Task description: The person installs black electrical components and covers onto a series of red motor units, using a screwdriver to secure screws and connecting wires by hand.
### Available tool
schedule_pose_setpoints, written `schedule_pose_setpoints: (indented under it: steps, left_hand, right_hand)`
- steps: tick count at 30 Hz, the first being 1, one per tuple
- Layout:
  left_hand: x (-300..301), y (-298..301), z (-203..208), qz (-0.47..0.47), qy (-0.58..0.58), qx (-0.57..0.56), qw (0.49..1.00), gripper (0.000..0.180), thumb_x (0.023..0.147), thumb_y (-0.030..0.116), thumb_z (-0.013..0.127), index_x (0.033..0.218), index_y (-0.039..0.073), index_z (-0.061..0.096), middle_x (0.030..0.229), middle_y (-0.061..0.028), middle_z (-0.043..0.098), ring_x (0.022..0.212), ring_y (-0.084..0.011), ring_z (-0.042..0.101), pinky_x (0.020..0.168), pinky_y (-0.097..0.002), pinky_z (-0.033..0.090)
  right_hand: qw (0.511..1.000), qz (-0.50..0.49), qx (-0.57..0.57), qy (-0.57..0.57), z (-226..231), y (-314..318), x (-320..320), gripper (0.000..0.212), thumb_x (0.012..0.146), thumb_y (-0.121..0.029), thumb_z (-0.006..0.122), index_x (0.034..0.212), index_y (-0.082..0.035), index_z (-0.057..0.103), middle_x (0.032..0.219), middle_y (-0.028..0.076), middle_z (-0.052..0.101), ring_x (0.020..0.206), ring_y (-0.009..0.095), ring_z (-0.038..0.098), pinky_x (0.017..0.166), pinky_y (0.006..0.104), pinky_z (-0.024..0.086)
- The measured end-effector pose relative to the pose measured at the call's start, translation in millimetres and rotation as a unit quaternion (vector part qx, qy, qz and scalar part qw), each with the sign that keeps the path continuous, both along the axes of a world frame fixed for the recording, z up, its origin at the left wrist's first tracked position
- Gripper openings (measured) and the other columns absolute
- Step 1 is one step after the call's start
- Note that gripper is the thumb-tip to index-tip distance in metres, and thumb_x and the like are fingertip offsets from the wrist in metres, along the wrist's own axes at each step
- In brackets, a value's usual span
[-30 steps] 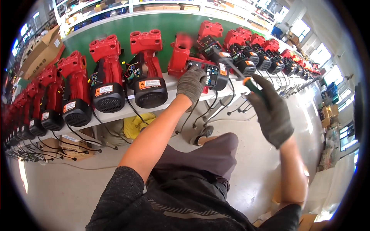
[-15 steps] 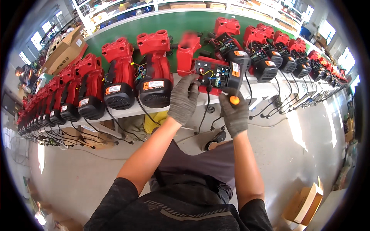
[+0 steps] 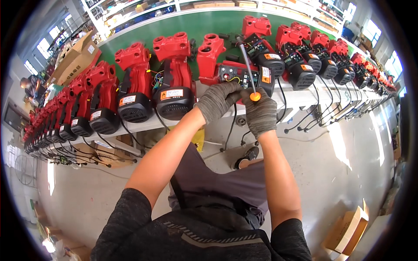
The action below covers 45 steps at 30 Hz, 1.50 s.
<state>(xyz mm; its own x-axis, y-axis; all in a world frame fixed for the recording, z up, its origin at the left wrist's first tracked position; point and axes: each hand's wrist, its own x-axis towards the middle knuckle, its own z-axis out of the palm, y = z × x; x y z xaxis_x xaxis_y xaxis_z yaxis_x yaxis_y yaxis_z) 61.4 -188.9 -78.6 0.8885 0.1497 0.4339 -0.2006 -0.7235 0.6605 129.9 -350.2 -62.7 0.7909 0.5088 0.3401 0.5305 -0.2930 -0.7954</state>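
Head view, centre frame: right hand in a grey glove has its fingers clamped on the orange-handled screwdriver, shaft angled up over the open red pump unit; left hand fingers curled against that unit's front on the worktop, red pumps lined across the upper frame

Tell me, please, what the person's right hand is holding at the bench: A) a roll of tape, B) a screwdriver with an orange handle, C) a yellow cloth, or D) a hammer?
B: the gloved right hand grips a screwdriver with an orange handle, its metal shaft rising over the open wiring box of a red pump, beside the left hand.
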Motion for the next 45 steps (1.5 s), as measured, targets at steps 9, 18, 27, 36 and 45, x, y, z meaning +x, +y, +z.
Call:
schedule_pose_setpoints:
  steps: [9,18,27,36,45]
  left_hand:
    - [3.0,3.4,-0.2,-0.026,0.053,-0.139,0.989,0.018,0.100,0.010,0.061,0.115,0.002,0.065,0.089,-0.0039,0.066,0.077,-0.0114,0.062,0.073,-0.0287,0.054]
    - [1.4,11.6,-1.8,-0.036,0.048,-0.035,0.998,0.019,0.095,0.006,0.062,0.114,0.003,0.065,0.090,-0.0046,0.066,0.085,-0.0126,0.063,0.077,-0.0303,0.054]
    - [-1.2,6.9,-2.7,-0.047,0.042,-0.114,0.991,0.016,0.095,0.007,0.062,0.110,0.002,0.064,0.089,-0.0053,0.065,0.081,-0.0123,0.062,0.075,-0.0293,0.053]
    - [3.1,10.9,-1.5,-0.086,0.060,-0.215,0.971,0.014,0.098,0.011,0.058,0.107,0.003,0.066,0.088,-0.0046,0.066,0.079,-0.0122,0.062,0.073,-0.0282,0.053]
    - [5.9,15.0,1.7,-0.063,0.059,-0.111,0.990,0.013,0.095,0.008,0.060,0.105,0.004,0.067,0.085,-0.0027,0.064,0.076,-0.0113,0.061,0.071,-0.0281,0.052]
  right_hand:
    - [0.932,-0.017,0.215,0.291,-19.3,-19.4,-0.1,0.025,0.096,-0.024,0.069,0.107,-0.003,0.061,0.073,0.004,0.064,0.053,0.012,0.058,0.045,0.0279,0.045]
    - [0.965,0.074,-0.071,-0.240,-13.0,-14.2,19.8,0.026,0.088,-0.018,0.072,0.111,-0.009,0.066,0.094,0.013,0.066,0.083,0.035,0.068,0.073,0.0422,0.056]
    - [0.851,0.069,0.254,0.454,-9.4,-3.1,-20.3,0.027,0.094,-0.030,0.068,0.087,-0.004,0.064,0.058,0.004,0.058,0.040,0.014,0.052,0.039,0.0270,0.041]
    - [0.971,0.062,0.177,-0.148,-25.6,-21.9,14.3,0.024,0.091,-0.019,0.071,0.111,-0.008,0.064,0.083,0.010,0.064,0.064,0.022,0.067,0.054,0.0350,0.053]
    - [0.962,0.088,-0.013,-0.259,-13.4,-7.5,21.2,0.012,0.089,-0.017,0.070,0.099,-0.010,0.067,0.083,0.010,0.065,0.066,0.032,0.066,0.057,0.0401,0.055]
